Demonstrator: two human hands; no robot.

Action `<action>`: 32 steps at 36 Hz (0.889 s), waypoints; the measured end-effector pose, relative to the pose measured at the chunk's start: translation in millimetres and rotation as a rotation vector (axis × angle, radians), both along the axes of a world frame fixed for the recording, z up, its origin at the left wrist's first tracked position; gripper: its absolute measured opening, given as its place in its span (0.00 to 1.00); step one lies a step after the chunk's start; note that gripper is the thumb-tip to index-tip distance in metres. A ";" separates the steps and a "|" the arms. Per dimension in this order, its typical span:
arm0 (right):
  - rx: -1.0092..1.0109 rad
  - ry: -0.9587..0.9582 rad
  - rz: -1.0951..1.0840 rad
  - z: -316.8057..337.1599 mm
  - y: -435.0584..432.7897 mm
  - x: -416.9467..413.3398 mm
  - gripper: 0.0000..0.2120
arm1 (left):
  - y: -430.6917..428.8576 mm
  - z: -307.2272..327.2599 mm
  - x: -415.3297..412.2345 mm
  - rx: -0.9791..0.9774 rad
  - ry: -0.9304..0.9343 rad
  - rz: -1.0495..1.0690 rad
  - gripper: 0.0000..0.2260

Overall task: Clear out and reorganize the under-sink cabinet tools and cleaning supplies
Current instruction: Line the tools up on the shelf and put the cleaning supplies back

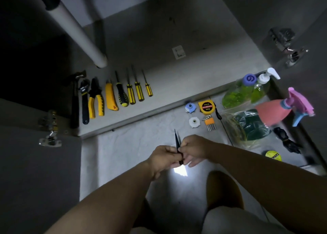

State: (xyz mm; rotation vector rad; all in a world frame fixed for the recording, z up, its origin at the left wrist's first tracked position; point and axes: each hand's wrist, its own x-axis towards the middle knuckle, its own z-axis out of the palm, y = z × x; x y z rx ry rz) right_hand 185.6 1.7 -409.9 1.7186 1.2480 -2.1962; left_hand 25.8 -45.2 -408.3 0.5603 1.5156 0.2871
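Pinching with my left hand (164, 156) and right hand (194, 147), I am holding the tweezers (177, 142) pointing toward the cabinet (168, 85).

One hammer (75, 99), one wrench (84, 99), one pliers (95, 99), one knife (111, 97) and four screwdrivers (122, 94). One tape measure (206, 107), one hex key set (208, 122), two plastic nuts (190, 108). Two soap bottles (237, 94), one spray bottle (276, 112), one bag of scourers (247, 126), one tape roll (273, 155). One tweezers (177, 143). Two hinges (50, 127).
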 end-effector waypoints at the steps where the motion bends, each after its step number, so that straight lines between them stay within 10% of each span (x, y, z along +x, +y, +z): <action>1: 0.028 0.031 -0.022 5.4 2.2 0.4 0.07 | 3.3 9.1 -3.4 0.016 -0.021 0.015 0.12; 15: 0.291 0.437 -0.284 129.0 60.5 -64.7 0.06 | 100.0 175.7 -62.9 0.372 0.080 0.072 0.07; 22: 0.883 -0.145 -0.091 122.9 95.3 -89.6 0.12 | 126.0 170.3 -76.9 0.463 0.192 -0.001 0.03; 32: 0.935 -0.663 -0.031 81.0 149.4 -90.8 0.13 | 86.4 91.7 -114.4 0.763 0.822 -0.977 0.25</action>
